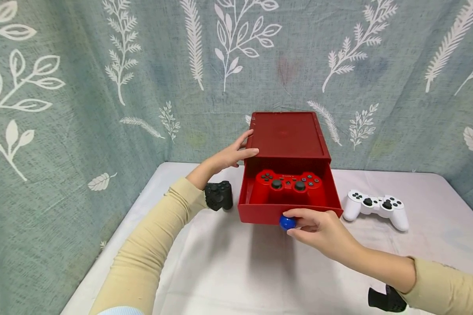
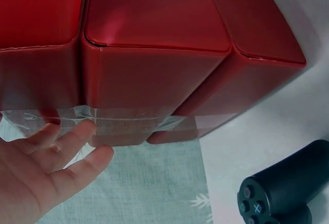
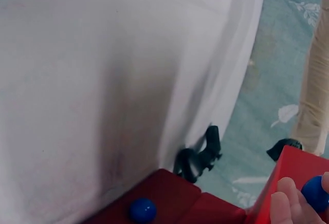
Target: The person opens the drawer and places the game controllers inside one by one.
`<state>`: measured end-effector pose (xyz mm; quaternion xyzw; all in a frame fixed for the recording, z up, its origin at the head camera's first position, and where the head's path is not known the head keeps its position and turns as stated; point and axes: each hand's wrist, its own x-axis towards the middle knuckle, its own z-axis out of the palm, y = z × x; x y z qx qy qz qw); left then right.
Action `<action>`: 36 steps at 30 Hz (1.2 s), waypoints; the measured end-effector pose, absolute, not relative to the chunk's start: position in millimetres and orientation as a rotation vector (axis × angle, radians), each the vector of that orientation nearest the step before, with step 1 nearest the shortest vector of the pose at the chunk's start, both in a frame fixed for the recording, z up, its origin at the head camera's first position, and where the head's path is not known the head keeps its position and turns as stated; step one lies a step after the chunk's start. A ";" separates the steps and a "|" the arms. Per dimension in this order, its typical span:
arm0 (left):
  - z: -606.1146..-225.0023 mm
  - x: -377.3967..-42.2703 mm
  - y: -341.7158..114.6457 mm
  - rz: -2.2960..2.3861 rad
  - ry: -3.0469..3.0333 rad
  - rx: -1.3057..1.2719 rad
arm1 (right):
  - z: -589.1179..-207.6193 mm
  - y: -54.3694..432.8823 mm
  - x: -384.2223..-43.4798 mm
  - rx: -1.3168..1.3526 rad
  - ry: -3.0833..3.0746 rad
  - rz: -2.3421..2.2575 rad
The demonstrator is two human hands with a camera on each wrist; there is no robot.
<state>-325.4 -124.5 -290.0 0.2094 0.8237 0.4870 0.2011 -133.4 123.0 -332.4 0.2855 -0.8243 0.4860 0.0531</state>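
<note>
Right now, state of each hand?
Left hand: open, fingers spread at the side of the red box.
Right hand: closed, pinching the blue knob on the drawer.

Left fingers (image 2: 67,144) apart, right fingers (image 1: 307,213) in a pinch

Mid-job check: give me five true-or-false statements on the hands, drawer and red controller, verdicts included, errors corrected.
1. The right hand pinches the blue knob on the top drawer. True.
2. The top drawer is shut. False: it is pulled open.
3. The red controller lies inside the top drawer. True.
4. In the head view, the left hand is at the left side of the cabinet. True.
5. Both hands hold the blue knob. False: only the right hand does.
</note>
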 end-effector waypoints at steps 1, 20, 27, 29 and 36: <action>-289.8 -325.3 -124.3 1.360 2.301 0.587 | -332.0 122.8 -134.1 0.868 -2.506 1.479; -280.1 -319.3 -121.9 1.329 2.283 0.566 | -325.3 127.6 -153.7 0.795 -2.563 1.598; -287.6 -326.2 -124.7 1.318 2.294 0.558 | -325.5 124.6 -156.8 0.791 -2.526 1.632; -287.1 -325.9 -124.7 1.319 2.295 0.555 | -324.9 123.6 -157.3 0.779 -2.519 1.634; -288.0 -325.3 -122.8 1.313 2.297 0.544 | -325.3 122.4 -173.5 0.666 -2.557 1.570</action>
